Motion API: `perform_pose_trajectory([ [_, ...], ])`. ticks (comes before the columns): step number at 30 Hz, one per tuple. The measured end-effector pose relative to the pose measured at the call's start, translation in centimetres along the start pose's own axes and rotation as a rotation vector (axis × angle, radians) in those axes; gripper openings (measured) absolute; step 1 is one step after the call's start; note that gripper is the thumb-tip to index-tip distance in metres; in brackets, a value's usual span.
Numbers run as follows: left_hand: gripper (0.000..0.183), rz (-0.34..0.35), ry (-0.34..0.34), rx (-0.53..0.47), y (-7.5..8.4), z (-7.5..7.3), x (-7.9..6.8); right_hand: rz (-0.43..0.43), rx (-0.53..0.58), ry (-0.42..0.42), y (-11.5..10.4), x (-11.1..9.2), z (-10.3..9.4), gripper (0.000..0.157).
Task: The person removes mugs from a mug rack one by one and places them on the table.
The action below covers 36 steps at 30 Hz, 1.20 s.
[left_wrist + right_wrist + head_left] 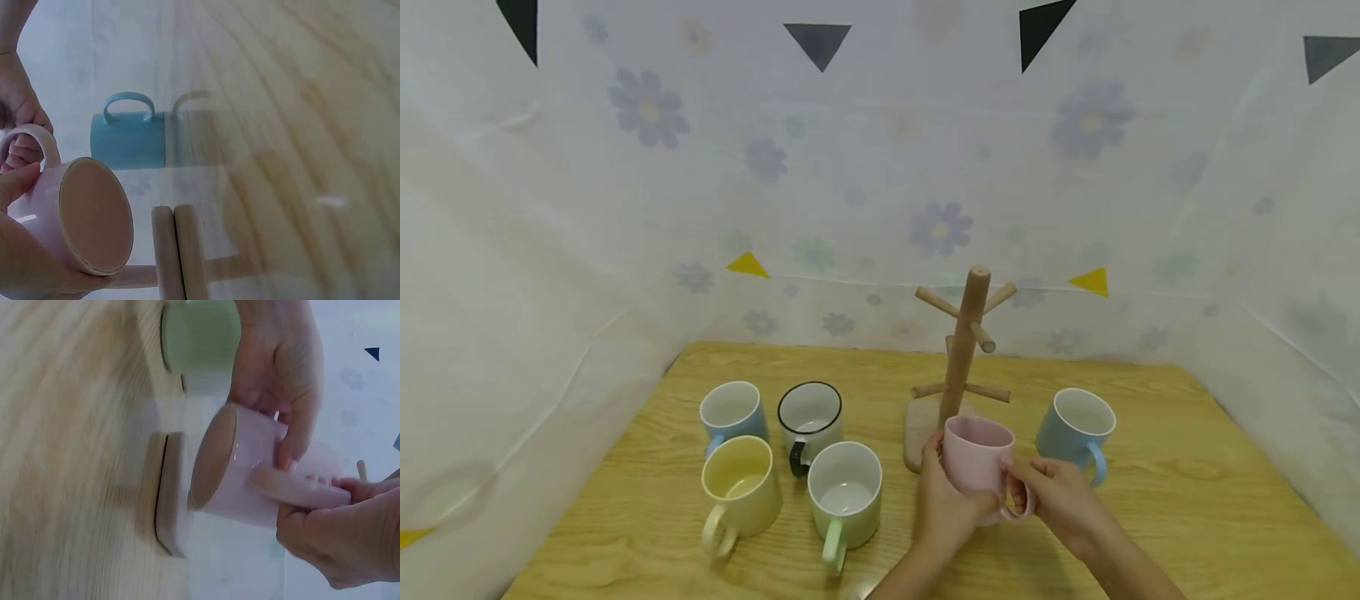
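Note:
A pink mug [973,454] is held above the table in front of a wooden mug tree [961,354]. My left hand [946,504] wraps around the mug's left side, its thumb across the front. On the other side my right hand [1063,504] pinches the handle [306,487] between thumb and fingers. In the left wrist view the mug's unglazed base [97,215] shows, tilted off the table. The tree's pegs bear no mugs, and its square base [919,429] is partly hidden behind the left hand and the mug.
Left of the tree stand a blue mug [733,410], a white mug with a black rim [811,417], a yellow mug [741,487] and a green-handled mug [846,496]. Another blue mug [1075,427] stands at the right. A patterned curtain [865,167] surrounds the wooden table [625,517].

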<state>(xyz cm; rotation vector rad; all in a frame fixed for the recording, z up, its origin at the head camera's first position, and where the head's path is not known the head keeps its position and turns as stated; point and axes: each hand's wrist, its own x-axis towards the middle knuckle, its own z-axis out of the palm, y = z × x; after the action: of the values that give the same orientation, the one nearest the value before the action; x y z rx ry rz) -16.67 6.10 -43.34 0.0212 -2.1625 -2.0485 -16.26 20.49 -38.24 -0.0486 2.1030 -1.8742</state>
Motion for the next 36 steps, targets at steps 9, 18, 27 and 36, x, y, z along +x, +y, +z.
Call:
perform_pose_trajectory([
  [9, 0.096, 0.173, -0.192, 0.307, 1.0, -0.8, -0.4, 0.013, 0.107, 0.181, 1.2, -1.6, 1.2, 0.040],
  [18, 0.057, 0.501, -0.258, 0.797, 4.5, -2.8, 0.3, -0.192, 0.203, 0.176, 3.4, -3.1, -0.5, 0.034],
  [27, 0.038, 0.631, -0.056, 0.884, 8.2, -3.7, 1.4, -0.098, 0.165, 0.215, 3.5, -4.2, -1.9, 0.034],
  [36, 0.041, 0.777, 0.085, 1.070, 10.4, -6.3, 4.5, -0.232, 0.218, 0.200, 4.4, -4.9, -3.3, 0.033],
])
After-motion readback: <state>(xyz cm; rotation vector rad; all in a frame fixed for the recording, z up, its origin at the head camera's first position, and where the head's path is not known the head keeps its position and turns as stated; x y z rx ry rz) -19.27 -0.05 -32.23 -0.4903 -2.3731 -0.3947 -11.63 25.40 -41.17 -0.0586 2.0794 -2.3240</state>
